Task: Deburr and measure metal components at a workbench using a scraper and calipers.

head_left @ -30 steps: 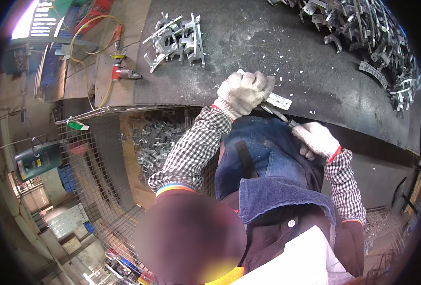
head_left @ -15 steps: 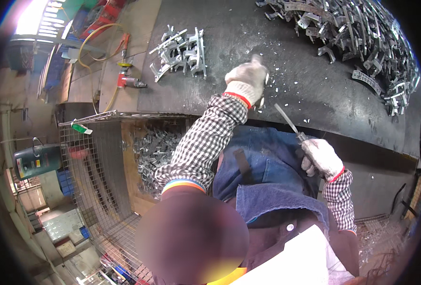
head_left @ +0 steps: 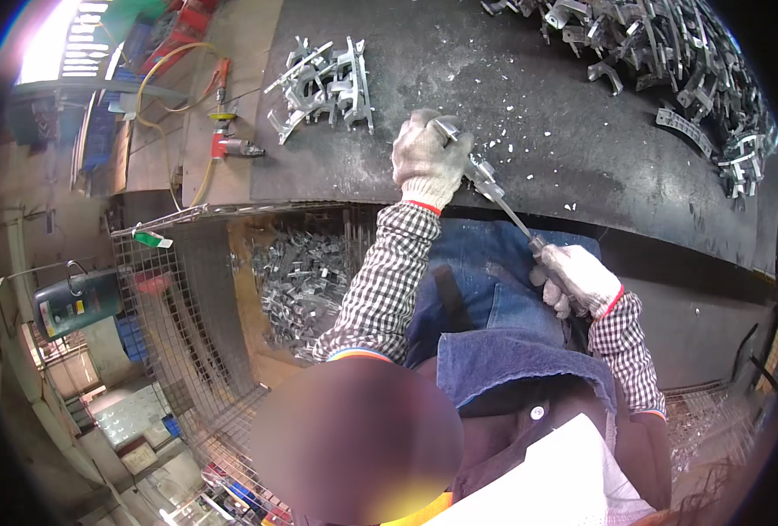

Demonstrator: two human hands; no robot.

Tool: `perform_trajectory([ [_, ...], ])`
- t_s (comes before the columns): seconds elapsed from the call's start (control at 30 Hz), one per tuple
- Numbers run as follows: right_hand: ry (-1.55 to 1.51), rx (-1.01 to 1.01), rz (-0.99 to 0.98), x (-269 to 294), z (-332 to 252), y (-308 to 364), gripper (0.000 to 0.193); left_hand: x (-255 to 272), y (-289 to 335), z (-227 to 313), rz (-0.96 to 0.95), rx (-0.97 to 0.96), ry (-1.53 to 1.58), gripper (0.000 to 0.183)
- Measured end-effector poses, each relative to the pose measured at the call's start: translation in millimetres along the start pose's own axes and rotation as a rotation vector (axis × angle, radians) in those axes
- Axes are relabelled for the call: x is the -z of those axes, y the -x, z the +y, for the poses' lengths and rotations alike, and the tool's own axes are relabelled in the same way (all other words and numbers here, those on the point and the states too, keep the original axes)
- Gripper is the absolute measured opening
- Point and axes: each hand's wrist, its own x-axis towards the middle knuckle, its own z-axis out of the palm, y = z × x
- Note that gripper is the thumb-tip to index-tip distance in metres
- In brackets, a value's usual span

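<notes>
The silver angular metal part is showing a semi-glossy finish; the slim grey metal tool is appearing smooth. White knitted cloth gloves are looking matt. The flat dark-grey worktop is presenting a matt, scuffed surface.

Can't get the full shape of the metal piece, since the left hand covers a good chunk of it. Same deal with the tool: the right hand hides most of its handle, and I honestly can't tell exactly where the tip ends. The big pile of castings runs off the top edge. The left sleeve blocks some loose parts below the bench. White flecks are too tiny to identify, a round blurry patch hides whatever's behind it, and the white cloth gets chopped by the bottom edge.
</notes>
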Motion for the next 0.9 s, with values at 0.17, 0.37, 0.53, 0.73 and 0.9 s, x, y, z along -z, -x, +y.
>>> perform_trajectory([
  [0.17,-0.026,0.030,-0.006,5,11,-15,0.055,-4,2,-5,0.060,-0.010,0.155,0.024],
  [0.37,-0.167,0.170,0.363,3,-3,-8,0.044,-1,0,-12,0.059,-0.085,0.109,0.021],
  [0.53,-0.111,-0.024,0.028,15,1,-1,0.035,-1,1,-10,0.046,0.014,0.210,0.020],
  [0.73,-0.076,-0.022,-0.054,3,1,-13,0.045,-3,-2,-13,0.061,-0.094,0.157,0.022],
  [0.9,-0.014,0.028,0.030,-4,-2,-21,0.050,-2,0,-11,0.066,-0.080,0.164,0.022],
])
